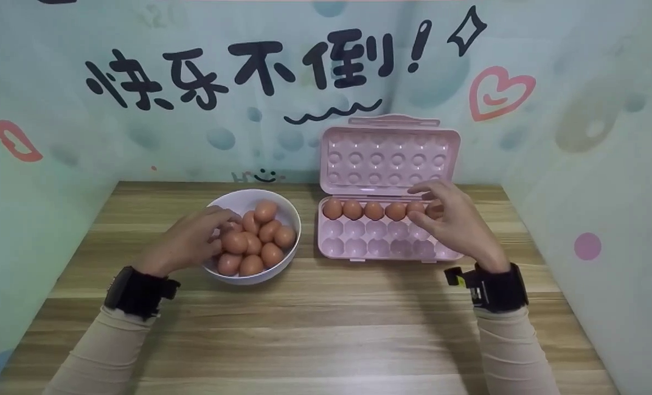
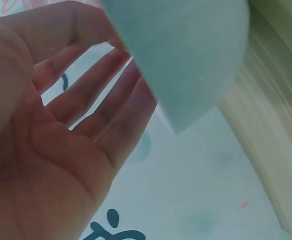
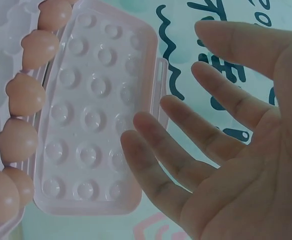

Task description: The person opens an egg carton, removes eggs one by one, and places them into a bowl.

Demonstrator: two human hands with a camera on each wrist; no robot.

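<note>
Several brown eggs [image 1: 252,265] are heaped in a white bowl [image 1: 247,281]. My left hand [image 1: 190,241] reaches over the bowl's left rim, with thumb and fingers about an egg; the left wrist view has the bowl's wall [image 2: 186,55] hiding the fingertips. Above the right end of a pink egg carton [image 1: 331,257] hovers my right hand [image 1: 457,222], fingers spread, holding nothing. Brown eggs [image 1: 374,210] fill the carton's back row. Another egg [image 3: 0,196] appears larger at the lower left of the right wrist view, overlapping the row's end.
The carton's dimpled lid [image 1: 390,159] stands raised against the patterned backdrop [image 1: 194,148]. Front-row cups [image 1: 355,247] show bare, some shaded by the right hand. Bowl and carton stand side by side on a wooden table [image 1: 304,329], with side walls left and right.
</note>
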